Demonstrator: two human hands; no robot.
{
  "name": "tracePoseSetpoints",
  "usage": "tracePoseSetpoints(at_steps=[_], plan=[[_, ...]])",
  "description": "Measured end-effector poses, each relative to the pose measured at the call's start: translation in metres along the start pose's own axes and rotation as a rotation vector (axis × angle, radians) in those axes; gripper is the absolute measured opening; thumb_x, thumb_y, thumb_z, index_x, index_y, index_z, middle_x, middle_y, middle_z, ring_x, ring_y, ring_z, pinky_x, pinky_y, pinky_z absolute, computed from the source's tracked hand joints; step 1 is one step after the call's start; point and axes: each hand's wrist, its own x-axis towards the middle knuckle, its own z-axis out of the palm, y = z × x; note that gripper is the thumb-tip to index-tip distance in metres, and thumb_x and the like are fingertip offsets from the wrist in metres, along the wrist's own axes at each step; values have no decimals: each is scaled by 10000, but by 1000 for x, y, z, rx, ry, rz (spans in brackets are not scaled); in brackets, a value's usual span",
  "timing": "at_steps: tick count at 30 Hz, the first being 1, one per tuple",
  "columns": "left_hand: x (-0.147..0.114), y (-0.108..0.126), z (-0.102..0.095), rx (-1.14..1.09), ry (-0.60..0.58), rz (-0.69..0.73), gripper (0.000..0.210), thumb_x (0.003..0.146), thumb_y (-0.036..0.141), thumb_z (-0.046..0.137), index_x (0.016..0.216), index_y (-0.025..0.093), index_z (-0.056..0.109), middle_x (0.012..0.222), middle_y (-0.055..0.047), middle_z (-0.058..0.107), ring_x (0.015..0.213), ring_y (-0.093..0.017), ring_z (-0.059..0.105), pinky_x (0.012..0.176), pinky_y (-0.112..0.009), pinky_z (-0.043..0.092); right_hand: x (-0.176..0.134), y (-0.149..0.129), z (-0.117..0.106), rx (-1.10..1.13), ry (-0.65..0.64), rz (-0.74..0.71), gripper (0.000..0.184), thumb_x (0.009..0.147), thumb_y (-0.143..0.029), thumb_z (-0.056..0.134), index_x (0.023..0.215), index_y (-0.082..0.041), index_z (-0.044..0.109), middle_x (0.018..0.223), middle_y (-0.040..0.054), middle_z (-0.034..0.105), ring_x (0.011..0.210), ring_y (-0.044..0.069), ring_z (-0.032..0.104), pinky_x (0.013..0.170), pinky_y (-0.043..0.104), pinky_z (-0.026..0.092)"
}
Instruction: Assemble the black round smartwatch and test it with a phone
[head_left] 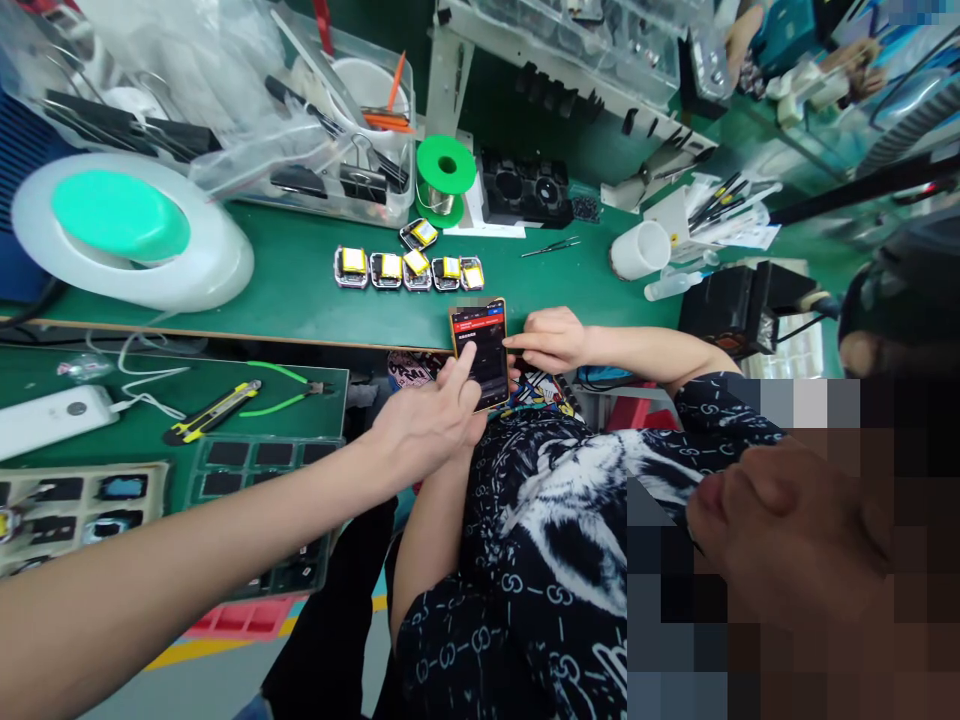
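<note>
My left hand (439, 405) reaches in from the lower left, with one finger stretched out over the screen of a phone (484, 365). Whether the fingertip touches the glass, I cannot tell. Its other fingers are partly bent and nothing shows in them. A co-worker in a black patterned T-shirt (570, 520) holds the phone from below with one hand, partly hidden behind mine. The co-worker's other hand (551, 340) points at the phone's right edge. On the green bench just beyond lie several small open devices (386, 268) with yellow-wrapped batteries. My right hand is out of view.
A green solder spool (446, 165), tweezers (551, 247) and a white cup (640, 250) stand or lie on the bench (300, 260). A clear bin (337, 205) holds tools and bags. At left are a cutter knife (214, 412), green-handled nippers (281, 390) and parts trays (169, 490).
</note>
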Motion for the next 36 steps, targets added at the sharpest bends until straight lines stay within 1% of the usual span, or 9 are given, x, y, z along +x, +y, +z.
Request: tracePoseSetpoints(at_steps=[3,6,8,12,16,19,27,31,36], plan=[[-6,-7,-6,63,-12,-24,256,1020,164,398,1056,94,642,1665,-255,310,776,-263,752,602,-400,608,-3,1,0,14,20,50,354,1004,-236,508,1344,-199,601,749,-10,599,650,155,590,605,270,486],[-15,-6,-1,35,5,0,244,1019,154,417,1083,78,640,1673,-269,267,789,-267,758,631,-415,627,-4,1,-1,25,29,80,318,1003,-226,514,1298,-192,629,747,-6,605,647,151,592,604,266,488],[-21,-2,7,36,1,34,267,1013,127,411,1142,66,637,1661,-279,280,761,-262,760,613,-406,625,-4,1,-1,20,36,91,301,1007,-229,504,1270,-193,645,733,-7,600,646,149,597,604,263,491],[-27,8,22,46,-46,95,383,987,79,356,1264,95,620,1637,-231,371,720,-262,763,562,-375,602,-3,1,-1,30,50,82,287,1003,-221,512,1247,-189,660,731,-6,606,648,148,599,601,262,492],[-26,15,24,11,-82,117,489,977,68,318,1412,105,538,1625,-225,404,833,-248,776,581,-289,576,-2,1,-2,41,50,75,283,996,-212,523,1241,-192,663,738,-7,617,643,146,598,595,263,490],[-23,16,23,33,-113,127,484,984,79,342,1440,89,505,1634,-251,362,799,-219,768,587,-262,558,-2,1,-2,34,56,73,276,994,-207,522,1231,-195,663,736,-7,616,639,146,598,589,263,491],[-21,18,22,44,-100,129,492,977,78,356,1424,98,562,1650,-241,331,772,-262,781,571,-318,576,-3,1,-1,25,62,82,262,1011,-220,495,1209,-195,665,714,-8,601,629,144,597,586,264,499],[-20,19,22,87,-145,140,515,988,77,337,1462,101,535,1662,-239,298,806,-263,784,578,-312,578,-3,1,-2,47,79,70,258,993,-189,530,1211,-188,668,725,-5,595,638,146,588,586,262,492],[-15,17,22,67,-213,110,513,989,81,327,1472,99,500,1662,-264,262,798,-292,784,589,-357,594,-2,0,-2,63,82,62,269,983,-179,543,1221,-186,669,731,-7,588,641,147,582,592,258,490]])
